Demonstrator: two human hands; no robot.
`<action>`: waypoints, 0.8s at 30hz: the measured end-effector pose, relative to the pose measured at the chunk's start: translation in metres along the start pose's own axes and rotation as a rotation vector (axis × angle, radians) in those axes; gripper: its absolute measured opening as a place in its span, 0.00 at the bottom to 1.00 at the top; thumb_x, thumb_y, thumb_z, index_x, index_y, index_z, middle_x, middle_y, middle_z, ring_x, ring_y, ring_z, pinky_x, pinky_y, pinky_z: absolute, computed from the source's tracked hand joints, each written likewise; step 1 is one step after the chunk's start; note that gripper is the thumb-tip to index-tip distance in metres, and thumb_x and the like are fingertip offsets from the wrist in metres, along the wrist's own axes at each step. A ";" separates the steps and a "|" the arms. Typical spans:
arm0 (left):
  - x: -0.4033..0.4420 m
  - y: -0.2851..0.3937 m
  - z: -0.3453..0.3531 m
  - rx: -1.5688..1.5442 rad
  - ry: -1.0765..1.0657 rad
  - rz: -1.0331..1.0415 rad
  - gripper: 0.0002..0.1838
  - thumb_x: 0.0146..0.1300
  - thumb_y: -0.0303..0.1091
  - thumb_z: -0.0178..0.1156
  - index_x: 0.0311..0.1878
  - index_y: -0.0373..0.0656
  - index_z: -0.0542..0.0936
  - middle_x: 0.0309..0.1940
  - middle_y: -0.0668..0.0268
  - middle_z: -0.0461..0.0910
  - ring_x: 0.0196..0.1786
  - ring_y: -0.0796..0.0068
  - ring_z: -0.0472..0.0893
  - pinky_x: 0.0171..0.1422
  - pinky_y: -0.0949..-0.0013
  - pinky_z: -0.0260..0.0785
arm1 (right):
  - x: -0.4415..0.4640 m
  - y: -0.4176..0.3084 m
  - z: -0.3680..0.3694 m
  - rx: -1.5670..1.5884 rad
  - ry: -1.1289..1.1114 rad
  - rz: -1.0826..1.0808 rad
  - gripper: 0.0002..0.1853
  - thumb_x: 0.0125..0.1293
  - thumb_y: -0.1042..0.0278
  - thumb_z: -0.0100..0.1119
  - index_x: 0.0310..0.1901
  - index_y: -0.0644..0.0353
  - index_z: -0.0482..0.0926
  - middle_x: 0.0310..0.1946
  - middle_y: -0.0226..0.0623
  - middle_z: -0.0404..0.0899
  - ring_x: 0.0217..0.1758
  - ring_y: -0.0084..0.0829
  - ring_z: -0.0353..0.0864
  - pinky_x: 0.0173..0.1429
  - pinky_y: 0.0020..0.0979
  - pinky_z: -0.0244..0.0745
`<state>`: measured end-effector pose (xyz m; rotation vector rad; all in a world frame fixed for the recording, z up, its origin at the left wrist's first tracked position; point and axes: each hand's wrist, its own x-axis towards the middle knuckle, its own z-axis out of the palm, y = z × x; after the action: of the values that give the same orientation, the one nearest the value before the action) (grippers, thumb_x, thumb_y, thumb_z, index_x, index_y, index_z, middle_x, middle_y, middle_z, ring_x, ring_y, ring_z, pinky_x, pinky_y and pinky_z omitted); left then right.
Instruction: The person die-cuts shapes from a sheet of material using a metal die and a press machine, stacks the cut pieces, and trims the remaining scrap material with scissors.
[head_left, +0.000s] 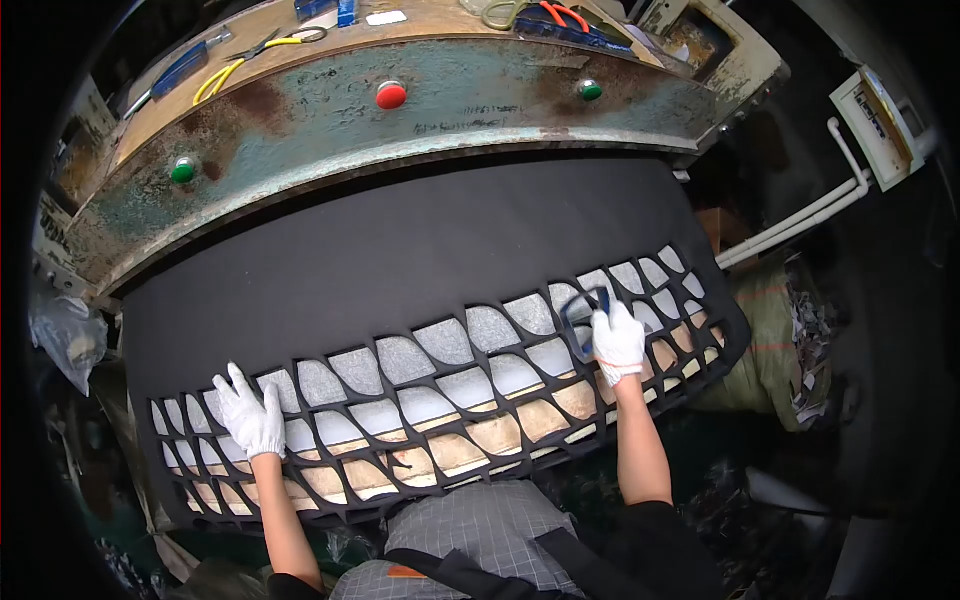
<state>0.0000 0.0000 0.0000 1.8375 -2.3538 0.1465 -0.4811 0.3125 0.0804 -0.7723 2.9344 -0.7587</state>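
Note:
A black sheet (420,235) lies across the machine bed, its near half punched with rows of leaf-shaped holes. Through these holes a pale, worn surface shows. My right hand (618,343), in a white knit glove, grips a blue cutting die (574,322), a thin open frame, over the holes at the right. Its outline resembles the cut-out shapes; whether it touches the sheet is unclear. Toward the left end of the holes, my gloved left hand (252,415) rests flat on the sheet with its fingers spread.
Behind the sheet runs a worn green press beam (480,95) with a red button (391,95) and two green buttons. Scissors and yellow-handled pliers lie on top. A sack of scraps (765,350) stands at the right, and a clear plastic bag (68,335) hangs left.

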 end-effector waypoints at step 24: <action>0.070 -0.086 0.001 -0.997 -0.367 -0.323 0.40 0.69 0.20 0.49 0.83 0.59 0.62 0.36 0.63 0.84 0.23 0.74 0.75 0.28 0.67 0.69 | 0.173 0.128 -0.038 -0.336 -0.346 -0.057 0.59 0.57 0.34 0.74 0.84 0.47 0.54 0.54 0.64 0.85 0.56 0.58 0.87 0.66 0.46 0.79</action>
<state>0.0663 -0.0884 0.0098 1.6928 -1.6813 -1.2369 -0.6972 0.3462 0.0734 -0.9024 2.7554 -0.1091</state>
